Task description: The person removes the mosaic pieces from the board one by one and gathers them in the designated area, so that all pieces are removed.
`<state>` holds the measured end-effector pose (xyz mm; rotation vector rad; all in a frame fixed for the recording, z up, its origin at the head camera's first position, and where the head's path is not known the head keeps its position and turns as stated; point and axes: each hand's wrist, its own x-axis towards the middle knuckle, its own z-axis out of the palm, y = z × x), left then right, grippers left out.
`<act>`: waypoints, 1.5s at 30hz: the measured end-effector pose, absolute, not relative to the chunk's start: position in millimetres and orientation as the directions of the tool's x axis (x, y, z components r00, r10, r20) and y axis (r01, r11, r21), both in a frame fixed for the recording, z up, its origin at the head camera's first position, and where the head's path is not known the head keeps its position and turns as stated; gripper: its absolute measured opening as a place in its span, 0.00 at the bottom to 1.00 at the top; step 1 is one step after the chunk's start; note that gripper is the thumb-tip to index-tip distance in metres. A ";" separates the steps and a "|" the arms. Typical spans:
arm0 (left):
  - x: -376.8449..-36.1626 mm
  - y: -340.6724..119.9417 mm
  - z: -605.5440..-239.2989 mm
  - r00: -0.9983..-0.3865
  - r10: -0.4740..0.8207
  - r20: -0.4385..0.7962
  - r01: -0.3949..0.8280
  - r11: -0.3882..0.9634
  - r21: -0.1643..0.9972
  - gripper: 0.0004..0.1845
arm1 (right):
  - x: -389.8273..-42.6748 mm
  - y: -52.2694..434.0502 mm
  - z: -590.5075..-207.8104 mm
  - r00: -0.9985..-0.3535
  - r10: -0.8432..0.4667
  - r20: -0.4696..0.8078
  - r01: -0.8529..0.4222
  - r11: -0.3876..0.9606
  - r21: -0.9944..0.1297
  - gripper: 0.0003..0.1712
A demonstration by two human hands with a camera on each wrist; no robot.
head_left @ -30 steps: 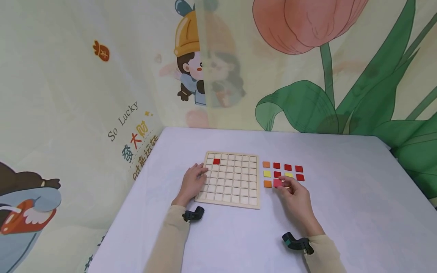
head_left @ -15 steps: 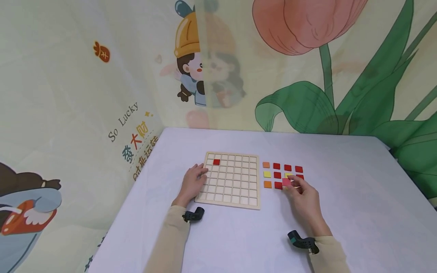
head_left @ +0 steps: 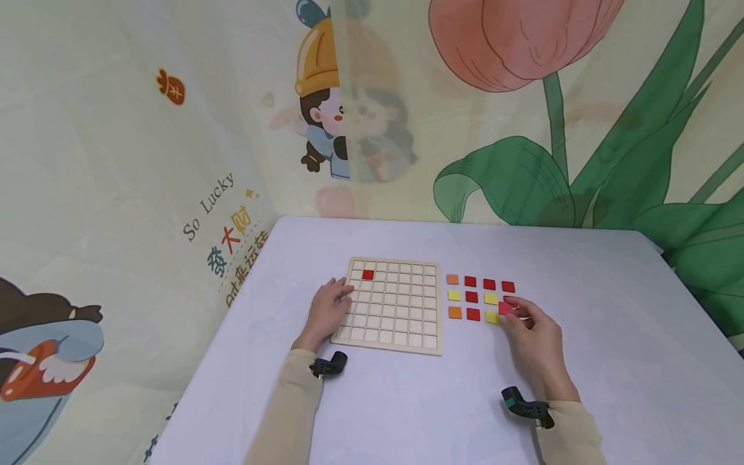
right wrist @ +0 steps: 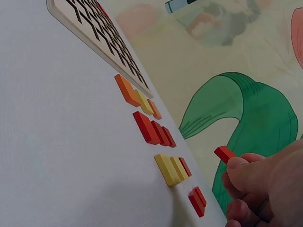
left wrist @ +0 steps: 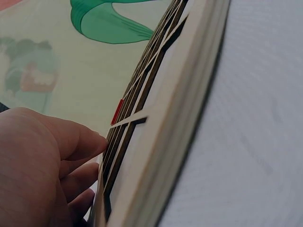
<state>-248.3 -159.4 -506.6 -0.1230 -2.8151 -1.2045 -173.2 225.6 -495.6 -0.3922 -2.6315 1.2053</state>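
Observation:
A wooden grid board [head_left: 392, 303] lies on the white table, with one red tile [head_left: 368, 274] set in a cell near its far left corner. My left hand [head_left: 340, 298] rests with relaxed fingers on the board's left edge; the left wrist view shows those fingers [left wrist: 71, 151] against the board's rim [left wrist: 165, 123]. My right hand [head_left: 513, 314] pinches a red tile [head_left: 506, 308] just above the table, at the right end of the loose tiles. In the right wrist view the pinched red tile [right wrist: 224, 153] sticks out from my fingertips [right wrist: 246, 172].
Several loose red, orange and yellow tiles [head_left: 472, 297] lie in rows right of the board, also seen as tile rows [right wrist: 151, 127] in the right wrist view. Printed fabric walls stand close at the left and back. The table's right edge [head_left: 692, 290] is near a green leaf print.
My right hand has carried the pinched red tile rightward along the near row of loose tiles, uncovering a red and a yellow tile. The left hand has stayed on the board.

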 end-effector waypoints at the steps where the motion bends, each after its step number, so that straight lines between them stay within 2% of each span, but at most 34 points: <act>1: -248.4 -159.3 -506.6 -0.994 0.044 0.103 0.104 0.688 0.718 0.15 | -172.9 227.0 -495.3 -0.939 0.334 0.085 0.156 0.633 -0.758 0.23; 26: -248.1 -158.4 -505.5 -0.994 0.041 0.104 0.103 0.691 0.716 0.15 | -174.8 244.2 -503.7 -0.938 0.347 0.013 0.243 0.681 -0.690 0.22; 45: -247.8 -157.9 -504.5 -0.995 0.037 0.092 0.092 0.696 0.712 0.16 | -175.6 239.9 -511.5 -0.950 0.284 0.131 0.144 0.769 -0.622 0.21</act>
